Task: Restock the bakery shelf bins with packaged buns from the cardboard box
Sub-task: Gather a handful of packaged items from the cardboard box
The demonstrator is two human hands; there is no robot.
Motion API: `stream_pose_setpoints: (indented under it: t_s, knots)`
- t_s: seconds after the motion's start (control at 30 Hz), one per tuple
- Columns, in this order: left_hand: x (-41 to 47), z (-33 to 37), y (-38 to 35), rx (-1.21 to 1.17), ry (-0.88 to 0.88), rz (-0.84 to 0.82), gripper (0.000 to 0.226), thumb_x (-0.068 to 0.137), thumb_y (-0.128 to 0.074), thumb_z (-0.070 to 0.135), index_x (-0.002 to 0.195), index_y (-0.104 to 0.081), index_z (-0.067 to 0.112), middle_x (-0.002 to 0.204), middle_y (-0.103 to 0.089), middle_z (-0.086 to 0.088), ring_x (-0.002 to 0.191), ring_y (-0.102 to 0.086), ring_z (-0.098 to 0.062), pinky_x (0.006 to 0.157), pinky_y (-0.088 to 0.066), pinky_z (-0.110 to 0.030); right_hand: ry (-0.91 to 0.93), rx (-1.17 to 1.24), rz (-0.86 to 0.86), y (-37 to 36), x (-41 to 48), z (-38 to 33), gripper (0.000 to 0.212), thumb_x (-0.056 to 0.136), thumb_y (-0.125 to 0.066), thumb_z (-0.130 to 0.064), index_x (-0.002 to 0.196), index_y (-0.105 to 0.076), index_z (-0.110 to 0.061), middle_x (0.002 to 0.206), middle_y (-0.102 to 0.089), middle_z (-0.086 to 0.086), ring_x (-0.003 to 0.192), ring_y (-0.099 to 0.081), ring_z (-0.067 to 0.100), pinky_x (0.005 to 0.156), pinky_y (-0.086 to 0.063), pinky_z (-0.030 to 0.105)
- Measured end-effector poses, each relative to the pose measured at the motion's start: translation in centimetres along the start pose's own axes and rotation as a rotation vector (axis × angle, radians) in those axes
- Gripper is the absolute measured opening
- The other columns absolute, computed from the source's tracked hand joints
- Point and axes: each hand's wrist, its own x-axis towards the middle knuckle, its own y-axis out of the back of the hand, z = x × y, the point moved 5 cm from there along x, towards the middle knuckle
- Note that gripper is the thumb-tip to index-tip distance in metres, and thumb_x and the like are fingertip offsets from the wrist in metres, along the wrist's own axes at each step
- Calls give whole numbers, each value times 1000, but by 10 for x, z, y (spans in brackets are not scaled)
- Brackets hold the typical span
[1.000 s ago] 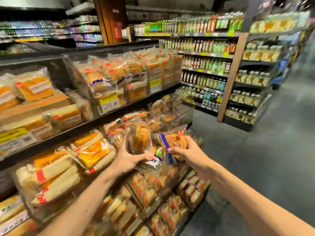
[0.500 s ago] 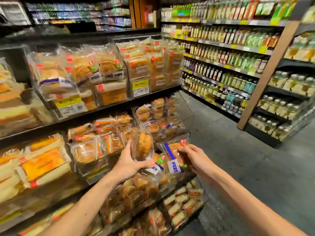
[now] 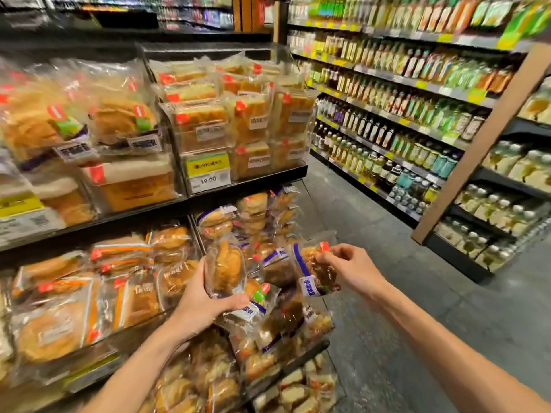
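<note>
Clear plastic pack with a golden round bun (image 3: 226, 269) stands upright at the low front of the clear plastic shelf bin of blue-banded bun packs (image 3: 253, 216). Left hand (image 3: 202, 305) grips that pack from below, thumb curled across its bottom edge, fingers hidden behind it. Second clear plastic pack with a blue band and red sticker (image 3: 314, 272) hangs at the bin's right front corner. Right hand (image 3: 354, 269) pinches it at the upper right edge, thumb and fingertips closed on the wrap. Gap between the two packs; hands apart.

Left of the bin: more clear bins of round buns with orange-red stickers (image 3: 119, 278). Above the bin: black shelf board (image 3: 247, 180), yellow price tag reading 19.90 (image 3: 207, 171), stacked sliced-bread packs (image 3: 238, 114). Below the bin: lower bins of small bun packs (image 3: 268, 353). Right of the bin: grey floor aisle (image 3: 372, 293), and across it wooden-edged shelving full of bottles (image 3: 387, 114), labels too blurred to read.
</note>
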Motion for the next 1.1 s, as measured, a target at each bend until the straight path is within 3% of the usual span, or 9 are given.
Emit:
stream_pose_setpoints:
  t_s: [0.17, 0.37, 0.5, 0.63, 0.73, 0.83, 0.93, 1.0, 1.1]
  knots:
    - [13, 3, 12, -38, 21, 67, 111, 36, -99, 47, 132, -43, 40, 117, -65, 15, 102, -64, 5, 82, -48, -14, 5, 73, -39, -11, 50, -20, 19, 88, -71, -25, 97, -68, -8, 82, -66, 0, 67, -58, 8, 50, -42, 14]
    - [12, 1, 23, -34, 74, 160, 118, 34, -98, 45, 138, -43, 33, 121, -66, 8, 112, -64, -13, 97, -51, -35, 31, 144, -104, -28, 100, -24, 55, 84, -76, -23, 127, -42, -28, 97, -70, 9, 76, -70, 17, 68, -57, 35]
    - [6, 9, 7, -64, 118, 231, 104, 41, -100, 32, 126, -40, 40, 110, -67, 5, 99, -68, -13, 75, -52, -21, 91, 99, -144, -35, 120, -21, 22, 88, -72, -22, 102, -56, -22, 89, -68, 1, 70, -70, 14, 71, -61, 40]
    - [6, 25, -12, -36, 83, 348, 109, 44, -99, 40, 131, -33, 45, 107, -67, 15, 94, -67, 1, 69, -54, -18, 287, -242, -52, -21, 150, -27, 23, 87, -71, -33, 86, -52, -21, 90, -69, 3, 92, -65, 28, 77, -49, 37]
    - [8, 39, -36, -28, 53, 389, 86, 61, -94, 18, 119, -38, 49, 100, -69, 29, 93, -69, 0, 67, -56, -18, 516, -511, -15, -5, 164, -39, 28, 93, -65, -38, 89, -47, -17, 93, -69, 12, 92, -63, 34, 68, -33, 35]
    - [15, 42, -57, -12, 41, 420, 89, 63, -89, 7, 127, -39, 42, 104, -72, 7, 93, -72, -15, 65, -59, -25, 650, -836, -44, -3, 169, -41, 31, 96, -57, -45, 97, -52, -14, 93, -70, 11, 90, -65, 34, 65, -37, 35]
    - [18, 47, -74, -24, 40, 412, 94, 62, -90, 11, 138, -38, 28, 111, -69, -5, 97, -71, -19, 69, -60, -29, 795, -1197, -46, -20, 166, -25, 40, 76, -83, -41, 98, -72, -10, 75, -70, 12, 78, -65, 33, 62, -48, 35]
    - [21, 55, -82, -5, 19, 418, 91, 61, -90, 13, 134, -40, 32, 113, -67, -4, 99, -71, -19, 71, -60, -30, 847, -1325, -66, -25, 164, -16, 23, 82, -75, -30, 97, -76, -13, 89, -70, 11, 94, -59, 32, 77, -47, 39]
    - [22, 63, -83, -4, -2, 443, 92, 60, -90, 9, 132, -37, 33, 113, -66, 2, 99, -69, -10, 73, -58, -22, 898, -1416, -94, -28, 167, -10, 24, 97, -49, -21, 112, -68, -18, 115, -59, 7, 111, -47, 27, 86, -37, 38]
